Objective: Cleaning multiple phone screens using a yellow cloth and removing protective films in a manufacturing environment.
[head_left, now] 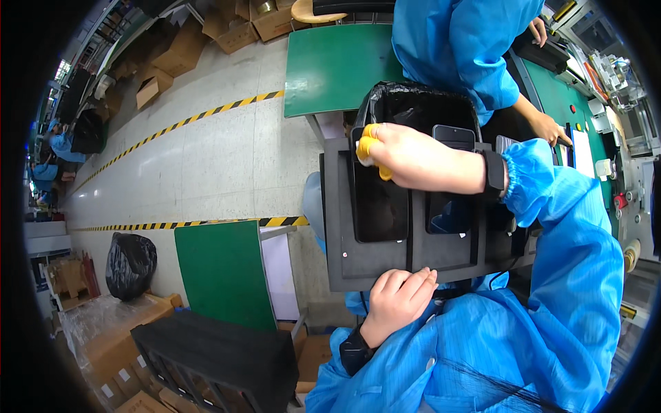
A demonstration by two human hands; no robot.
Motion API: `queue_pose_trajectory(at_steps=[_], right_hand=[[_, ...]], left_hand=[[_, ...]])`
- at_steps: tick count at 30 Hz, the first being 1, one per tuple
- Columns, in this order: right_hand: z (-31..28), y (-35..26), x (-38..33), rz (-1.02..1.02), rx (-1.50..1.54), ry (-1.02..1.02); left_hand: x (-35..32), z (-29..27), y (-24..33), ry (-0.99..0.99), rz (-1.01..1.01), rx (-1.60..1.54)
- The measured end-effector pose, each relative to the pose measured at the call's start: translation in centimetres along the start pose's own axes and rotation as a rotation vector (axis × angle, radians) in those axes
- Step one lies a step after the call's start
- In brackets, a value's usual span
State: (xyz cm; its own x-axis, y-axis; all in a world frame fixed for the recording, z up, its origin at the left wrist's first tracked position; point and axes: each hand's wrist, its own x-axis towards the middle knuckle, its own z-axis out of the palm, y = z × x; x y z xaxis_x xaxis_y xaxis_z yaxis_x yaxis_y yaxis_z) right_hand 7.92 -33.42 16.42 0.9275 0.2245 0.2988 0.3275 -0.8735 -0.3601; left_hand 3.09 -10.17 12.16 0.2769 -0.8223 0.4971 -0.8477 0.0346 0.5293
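A black tray (pixel 335 265) with long slots lies before me, holding dark smartphones. Over the upper part of the left smartphone (pixel 380 213) is my right hand (pixel 406 155), its fingers in yellow finger cots and pinched together. A bit of something white shows at those fingertips, too small to name. My right wrist crosses above a second smartphone (pixel 451 212), hiding its middle. At the tray's near edge my left hand (pixel 401 303) is closed, with bent fingers resting on the rim. Both wrists wear black bands.
A bin lined with a black bag (pixel 423 107) stands just beyond the tray. Across from me, a co-worker's blue sleeve (pixel 475 62) and pointing hand (pixel 547 129) reach toward a green bench (pixel 537 79). Green tables (pixel 337 69) and a black slotted case (pixel 220 351) stand to the left.
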Motion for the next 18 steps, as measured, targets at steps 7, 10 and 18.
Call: queue_pose_trajectory(at_steps=[7, 10, 18], right_hand=[[2.6, -8.0, -2.4, -0.081, 0.212, -0.223], [-1.2, -8.1, -5.1, -0.129, 0.412, -0.280], [-11.3, -5.1, -30.6, 1.054, 0.396, 0.594]], left_hand=[[-0.3, -0.1, 0.1, -0.018, 0.007, 0.012], [-0.2, -0.8, 0.2, -0.032, 0.013, -0.001], [0.7, -7.3, -3.8, 0.116, -0.531, 0.065]])
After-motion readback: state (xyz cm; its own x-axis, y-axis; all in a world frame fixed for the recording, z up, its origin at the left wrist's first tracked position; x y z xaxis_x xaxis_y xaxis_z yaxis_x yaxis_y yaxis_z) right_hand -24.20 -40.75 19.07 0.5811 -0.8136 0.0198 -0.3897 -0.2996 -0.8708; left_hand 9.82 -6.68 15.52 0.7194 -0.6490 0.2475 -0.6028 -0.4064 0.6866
